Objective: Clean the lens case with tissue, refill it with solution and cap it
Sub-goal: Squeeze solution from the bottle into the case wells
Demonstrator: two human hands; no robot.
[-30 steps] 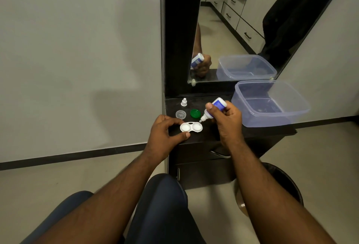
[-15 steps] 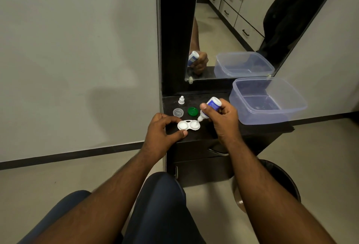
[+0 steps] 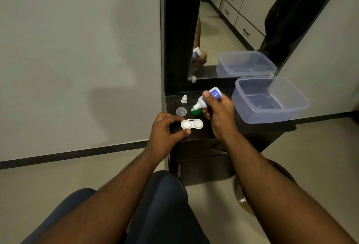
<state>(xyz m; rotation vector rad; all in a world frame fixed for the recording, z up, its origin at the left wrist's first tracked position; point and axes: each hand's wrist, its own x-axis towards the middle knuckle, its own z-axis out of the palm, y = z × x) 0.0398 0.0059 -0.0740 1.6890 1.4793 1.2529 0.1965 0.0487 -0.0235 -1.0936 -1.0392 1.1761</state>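
Item: lens case (image 3: 192, 124), white, two round wells joined side by side, lying uncapped on the dark cabinet top (image 3: 219, 135) just below the centre of the frame. I cannot tell whether either well is holding liquid. I am judging the wiping finished, since no tissue is showing, and the refilling under way or just ending; capping is left.

Item: left hand (image 3: 165, 133), curling thumb and forefinger around the case's left well, pinching its edge to steady it.

Item: right hand (image 3: 218, 111), gripping the solution bottle (image 3: 208, 99), white with a blue label, tilting nozzle-down toward the left, its tip hanging above the green cap (image 3: 195, 111), not over the case.

Item: clear cap (image 3: 181, 111) and small white bottle cap (image 3: 184, 99), sitting just behind the case, loose.

Item: clear plastic tub (image 3: 270, 100), standing right of centre.
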